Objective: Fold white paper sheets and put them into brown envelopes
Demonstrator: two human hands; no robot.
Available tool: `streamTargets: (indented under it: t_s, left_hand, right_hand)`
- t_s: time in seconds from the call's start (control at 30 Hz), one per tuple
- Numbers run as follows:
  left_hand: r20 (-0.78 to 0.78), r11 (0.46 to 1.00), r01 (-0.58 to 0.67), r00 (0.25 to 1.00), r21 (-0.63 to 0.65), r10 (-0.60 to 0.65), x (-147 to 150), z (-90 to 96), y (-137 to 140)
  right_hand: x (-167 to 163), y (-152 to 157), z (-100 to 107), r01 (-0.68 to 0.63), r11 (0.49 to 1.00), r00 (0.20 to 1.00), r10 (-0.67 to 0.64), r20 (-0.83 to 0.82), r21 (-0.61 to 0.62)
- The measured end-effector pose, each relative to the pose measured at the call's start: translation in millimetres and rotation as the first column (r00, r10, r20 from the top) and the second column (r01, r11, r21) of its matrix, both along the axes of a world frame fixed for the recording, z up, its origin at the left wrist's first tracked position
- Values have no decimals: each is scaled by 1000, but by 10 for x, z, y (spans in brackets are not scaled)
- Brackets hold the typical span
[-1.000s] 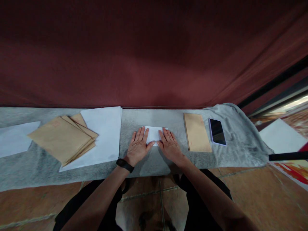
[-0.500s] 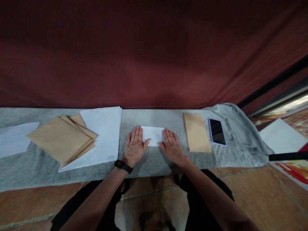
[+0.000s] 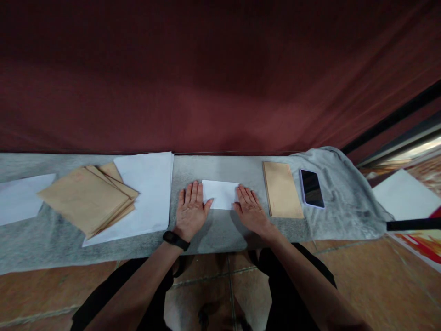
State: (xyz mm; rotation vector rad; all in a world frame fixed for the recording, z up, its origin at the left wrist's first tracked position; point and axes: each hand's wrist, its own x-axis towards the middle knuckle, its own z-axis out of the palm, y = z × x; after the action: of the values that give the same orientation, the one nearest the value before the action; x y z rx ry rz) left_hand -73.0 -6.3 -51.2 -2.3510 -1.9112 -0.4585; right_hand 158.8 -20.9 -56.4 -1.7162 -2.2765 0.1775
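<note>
A small folded sheet of white paper (image 3: 221, 195) lies flat on the grey cloth in front of me. My left hand (image 3: 191, 209) rests palm down at its left edge, fingers stretched forward and thumb on the paper. At the right edge my right hand (image 3: 251, 208) is also flat, its fingers extended and its thumb touching the sheet. Neither hand grips anything. A stack of brown envelopes (image 3: 283, 189) lies just to the right of my right hand. Left of my left hand is a pile of larger white sheets (image 3: 153, 193).
More brown envelopes (image 3: 86, 197) are fanned over the white pile. Another white sheet (image 3: 24, 197) lies at the far left. A phone (image 3: 312, 188) sits on the grey cloth (image 3: 347, 197) at right. A dark red curtain (image 3: 220, 105) hangs behind the long narrow surface.
My right hand has slid a little to the right, uncovering more of the white paper. My left hand has shifted slightly left. The paper stays in place.
</note>
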Motion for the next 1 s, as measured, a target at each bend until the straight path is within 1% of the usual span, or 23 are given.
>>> streamTargets:
  t_s: [0.1, 0.17, 0.23, 0.3, 0.37, 0.43, 0.53, 0.63, 0.83, 1.0]
  left_hand:
    - [3, 999, 54, 999, 3, -54, 42, 81, -11]
    - [0, 992, 129, 992, -11, -129, 93, 134, -23]
    - [1, 974, 225, 974, -31, -226, 159, 159, -48]
    - [10, 947, 317, 948, -55, -317, 227, 147, -87]
    - [20, 927, 367, 930, -80, -367, 283, 107, -131]
    - [22, 920, 378, 926, -99, -378, 320, 65, -169]
    - [13, 928, 357, 934, -110, -358, 338, 36, -200]
    - [6, 931, 350, 936, -106, -351, 330, 39, -205]
    - [1, 934, 350, 936, -75, -351, 276, 30, -207]
    - [15, 950, 306, 952, -61, -306, 181, 23, -183]
  right_hand:
    - [-9, 42, 32, 12, 1000, 999, -12, -32, -4]
    - [-54, 76, 62, 6, 1000, 998, -6, -57, -1]
    - [-130, 99, 90, -28, 1000, 996, 28, -85, -1]
    - [-223, 102, 109, -86, 996, 991, 85, -107, -11]
    - [-314, 86, 112, -142, 990, 984, 138, -116, -26]
    - [-380, 59, 99, -169, 985, 980, 164, -109, -39]
    - [-411, 23, 58, -153, 987, 986, 149, -79, -40]
    - [-384, 4, 17, -124, 992, 992, 123, -37, -18]
    - [-331, -3, -26, -117, 993, 993, 115, 37, 36]
    - [-310, -7, -48, -88, 994, 995, 84, 58, 69]
